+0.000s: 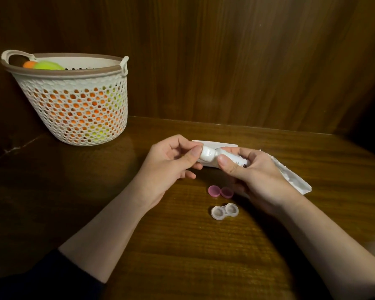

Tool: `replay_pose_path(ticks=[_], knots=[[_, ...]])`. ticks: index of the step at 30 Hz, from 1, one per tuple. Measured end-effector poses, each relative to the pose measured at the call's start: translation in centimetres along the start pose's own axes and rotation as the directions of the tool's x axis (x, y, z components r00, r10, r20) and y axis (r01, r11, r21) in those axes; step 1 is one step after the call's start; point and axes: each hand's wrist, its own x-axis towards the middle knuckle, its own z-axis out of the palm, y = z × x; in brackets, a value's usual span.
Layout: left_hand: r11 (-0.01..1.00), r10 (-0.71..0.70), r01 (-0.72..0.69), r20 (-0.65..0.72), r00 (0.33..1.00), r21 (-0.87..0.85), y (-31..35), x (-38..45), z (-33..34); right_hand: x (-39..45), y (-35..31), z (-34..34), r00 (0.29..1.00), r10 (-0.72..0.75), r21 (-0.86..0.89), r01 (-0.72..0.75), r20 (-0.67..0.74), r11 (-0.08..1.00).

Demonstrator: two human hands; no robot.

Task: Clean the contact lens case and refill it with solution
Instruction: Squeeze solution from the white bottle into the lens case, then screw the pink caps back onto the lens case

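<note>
Small white solution bottle held sideways above wooden table; body gripped by right hand, fingers curled round it

White cap pinched by left hand, thumb and fingers clamped on it

Clear lens case left open on table, near two pink lids

White perforated basket placed far left, white packet behind right hand

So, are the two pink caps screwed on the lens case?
No, both pink caps lie on the table beside the open lens case.
</note>
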Motion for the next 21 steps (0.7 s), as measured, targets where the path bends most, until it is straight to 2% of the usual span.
replay_pose_path(ticks=[4, 7, 10, 13, 15, 18, 19, 21], knots=[[0.999, -0.006, 0.006, 0.008, 1.0, -0.039, 0.3, 0.1, -0.1, 0.2, -0.1, 0.2, 0.999, -0.045, -0.018, 0.045, 0.013, 0.999], [0.992, -0.01, 0.006, -0.03, 0.999, -0.126, 0.9, -0.1, 0.1, -0.1, -0.7, 0.2, 0.991, -0.11, -0.136, 0.12, 0.079, 0.983], [0.996, 0.016, -0.025, -0.108, 0.994, -0.083, 1.6, -0.5, 1.1, -0.9, -1.5, -0.2, 0.982, -0.141, -0.344, 0.176, 0.126, 0.922], [0.998, 0.057, -0.053, -0.101, 0.993, 0.041, 2.4, -1.0, 3.0, -2.0, -2.3, -1.4, 0.977, -0.16, -0.605, 0.213, 0.142, 0.767], [0.994, 0.083, -0.077, -0.072, 0.994, 0.083, 2.8, -1.5, 4.9, -3.1, -2.7, -2.9, 0.984, -0.157, -0.656, 0.17, 0.079, 0.735], [0.987, 0.08, -0.067, -0.089, 0.993, 0.149, 2.7, -2.6, 7.6, -5.1, -2.4, -5.8, 0.976, -0.151, -0.576, 0.036, -0.154, 0.817], [0.983, 0.071, -0.053, -0.099, 0.992, 0.175, 2.5, -2.9, 8.5, -5.7, -2.2, -6.8, 0.955, -0.143, -0.54, -0.021, -0.261, 0.841], [0.968, 0.075, -0.049, -0.096, 0.993, 0.245, 2.2, -3.5, 10.0, -6.7, -1.6, -9.1, 0.873, -0.166, -0.574, -0.149, -0.458, 0.805]])
